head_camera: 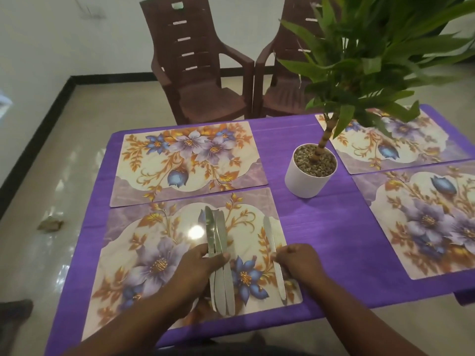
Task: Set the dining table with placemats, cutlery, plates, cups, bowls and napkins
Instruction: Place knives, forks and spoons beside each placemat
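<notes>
Left hand (205,263) fingers grasp 3 knives (218,253); right hand (295,258) fingers pinch 1 knife (276,260) lying on placemat (144,253).

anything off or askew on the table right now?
Nothing spilled or damaged. The four placemats lie fairly square. One knife lies at the near-left placemat's right edge under the right hand; the left hand holds a bunch of knives.
</notes>
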